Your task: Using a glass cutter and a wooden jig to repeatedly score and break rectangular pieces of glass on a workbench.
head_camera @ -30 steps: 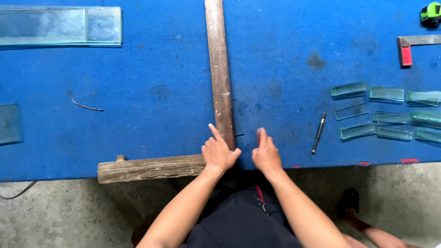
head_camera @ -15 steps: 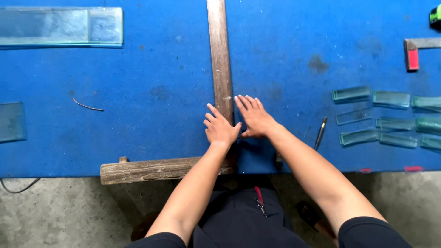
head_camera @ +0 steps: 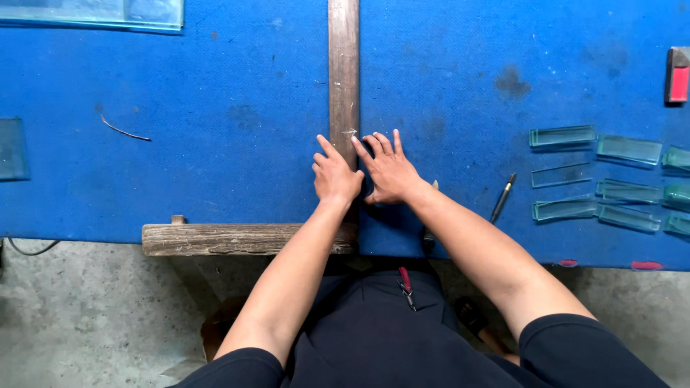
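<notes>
A long wooden strip (head_camera: 343,72) runs away from me across the blue table (head_camera: 215,158). It joins a wooden crosspiece (head_camera: 237,239) at the near edge. My left hand (head_camera: 335,178) lies flat on the strip's lower part, fingers apart. My right hand (head_camera: 388,171) lies flat just right of the strip, its fingertips touching the strip's right edge. The two hands sit side by side, almost touching. Neither hand holds anything.
Several small glass strips (head_camera: 564,136) lie in rows at the right, with a dark pen-like tool (head_camera: 503,196) beside them. A red-handled tool (head_camera: 678,75) is at the far right edge. A glass sheet (head_camera: 93,13) lies top left, another pane (head_camera: 11,147) at the left edge, and a thin wire (head_camera: 123,131) nearby.
My right hand has moved from the table's front edge forward and left to the strip's right side. My left hand has slid a little farther up the strip.
</notes>
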